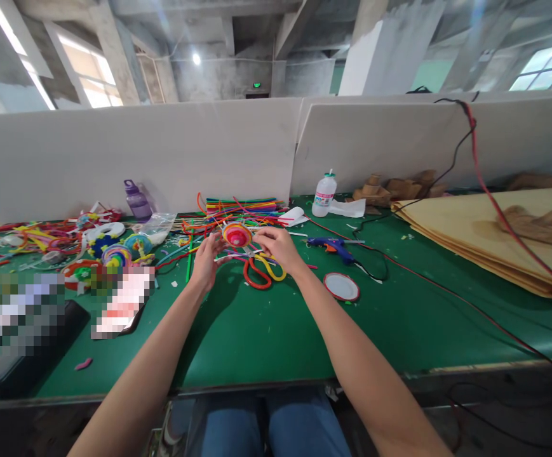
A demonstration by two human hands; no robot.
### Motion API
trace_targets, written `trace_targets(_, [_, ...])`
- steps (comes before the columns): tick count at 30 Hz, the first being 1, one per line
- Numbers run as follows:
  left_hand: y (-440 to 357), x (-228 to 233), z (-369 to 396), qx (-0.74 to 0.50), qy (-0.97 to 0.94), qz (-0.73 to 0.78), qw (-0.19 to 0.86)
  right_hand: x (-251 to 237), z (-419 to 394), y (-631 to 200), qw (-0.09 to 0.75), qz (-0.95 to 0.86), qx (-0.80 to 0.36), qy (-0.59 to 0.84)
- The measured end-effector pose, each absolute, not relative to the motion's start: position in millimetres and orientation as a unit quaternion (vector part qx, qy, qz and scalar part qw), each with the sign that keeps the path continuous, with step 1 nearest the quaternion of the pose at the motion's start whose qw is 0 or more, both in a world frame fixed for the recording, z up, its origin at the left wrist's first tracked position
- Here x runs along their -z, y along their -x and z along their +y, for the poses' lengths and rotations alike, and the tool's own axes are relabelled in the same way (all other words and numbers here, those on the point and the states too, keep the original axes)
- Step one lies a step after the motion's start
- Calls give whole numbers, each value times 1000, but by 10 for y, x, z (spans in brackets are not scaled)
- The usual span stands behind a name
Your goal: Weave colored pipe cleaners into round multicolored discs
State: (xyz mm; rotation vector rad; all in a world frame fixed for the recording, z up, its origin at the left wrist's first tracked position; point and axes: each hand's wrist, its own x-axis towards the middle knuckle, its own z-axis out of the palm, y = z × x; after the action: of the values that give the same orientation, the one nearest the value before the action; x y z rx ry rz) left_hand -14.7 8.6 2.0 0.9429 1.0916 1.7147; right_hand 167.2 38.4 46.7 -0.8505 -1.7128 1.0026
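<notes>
Green felt table (266,330) under concrete beams; left hand (208,254) and right hand (276,244) pinch a pink coil (236,235).

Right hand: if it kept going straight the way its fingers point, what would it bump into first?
The right hand points left toward the pink coiled disc it already touches; beyond that, probably the left hand, though depth is unclear.

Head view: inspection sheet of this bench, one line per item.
Surface: green table, scraps scattered.
Job's things: coiled pipe-cleaner disc held over loose pipe cleaners.
Clutter: glue gun, round lid, white bottle, purple bottle, finished coils, yellow sheets.
Grippers: left hand and right hand both grip the disc.
Cables: red cable, black cord.
Surroundings: white partition, windows.
</notes>
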Motion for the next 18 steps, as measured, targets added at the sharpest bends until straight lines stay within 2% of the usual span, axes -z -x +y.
trace_targets(2, [191,12,100,-702,-397,502,314,-502,422,-1725,469,-627,-523,338])
trace_targets(4, [229,19,85,-682,-465,545,149,-526,456,-1782,446,-571,-610,322])
trace_targets(6, [246,0,45,-640,-542,545,-2,-539,485,-1833,404,-533,-678,305])
trace_targets(8, [241,-33,-6,-607,-589,525,-95,-543,504,-1868,368,-502,-725,296])
trace_targets(13, [190,-115,-93,-521,-679,487,-176,-530,502,-1861,312,-491,-739,340])
trace_targets(18, [162,-154,-102,-453,-759,449,-130,-489,459,-1796,291,-573,-666,377])
